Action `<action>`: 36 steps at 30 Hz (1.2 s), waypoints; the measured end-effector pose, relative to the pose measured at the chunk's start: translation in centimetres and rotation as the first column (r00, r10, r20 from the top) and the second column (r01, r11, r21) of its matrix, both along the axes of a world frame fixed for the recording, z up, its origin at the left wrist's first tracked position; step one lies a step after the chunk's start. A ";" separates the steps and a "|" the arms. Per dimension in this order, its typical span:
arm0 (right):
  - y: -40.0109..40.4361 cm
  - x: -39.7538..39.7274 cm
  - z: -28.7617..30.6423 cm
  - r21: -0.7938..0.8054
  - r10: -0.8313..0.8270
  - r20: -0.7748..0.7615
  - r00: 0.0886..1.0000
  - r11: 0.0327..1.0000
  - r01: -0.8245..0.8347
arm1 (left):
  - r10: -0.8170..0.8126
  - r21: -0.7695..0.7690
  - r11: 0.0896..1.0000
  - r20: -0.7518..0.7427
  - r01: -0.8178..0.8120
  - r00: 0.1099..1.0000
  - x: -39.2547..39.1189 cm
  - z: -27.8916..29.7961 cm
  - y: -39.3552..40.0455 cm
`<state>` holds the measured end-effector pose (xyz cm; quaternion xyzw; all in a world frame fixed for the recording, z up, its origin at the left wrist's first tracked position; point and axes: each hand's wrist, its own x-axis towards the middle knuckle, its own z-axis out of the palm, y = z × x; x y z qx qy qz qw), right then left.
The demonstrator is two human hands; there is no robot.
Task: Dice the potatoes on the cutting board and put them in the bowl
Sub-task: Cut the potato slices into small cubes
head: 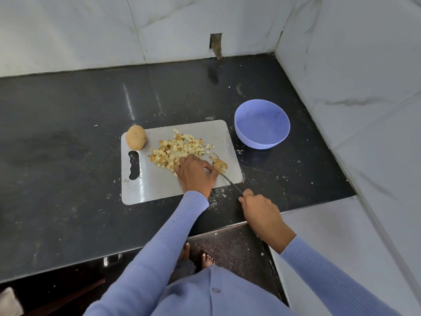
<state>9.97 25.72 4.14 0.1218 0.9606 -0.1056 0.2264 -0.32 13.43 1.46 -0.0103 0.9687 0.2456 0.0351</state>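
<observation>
Here both hands work: left (196, 172) pinches potato strips (219, 165), right (259, 208) grips knife (230, 182).

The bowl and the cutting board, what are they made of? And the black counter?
The bowl looks like plastic: one even lilac colour, matte, with a soft thin rim. The cutting board is probably grey plastic, though its pale sheen leaves metal possible; it has a moulded grip hole. The counter seems polished dark stone, since it mirrors light streaks and the wall.
</observation>
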 end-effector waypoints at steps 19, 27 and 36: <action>-1.3 -6.8 -1.1 -0.364 -0.317 -0.346 0.883 0.913 0.185 | -0.431 -0.010 0.902 -0.108 0.432 0.896 -2.8 0.0 -1.2; -0.6 -8.7 -2.3 -0.362 -0.156 -0.428 0.890 0.932 -0.010 | -0.438 0.101 0.892 -0.040 0.440 0.898 -3.2 0.1 -1.6; 1.2 -9.2 -2.7 -0.433 -0.226 -0.440 0.869 0.901 0.016 | -0.421 0.120 0.899 -0.026 0.421 0.907 -2.3 -0.6 -2.6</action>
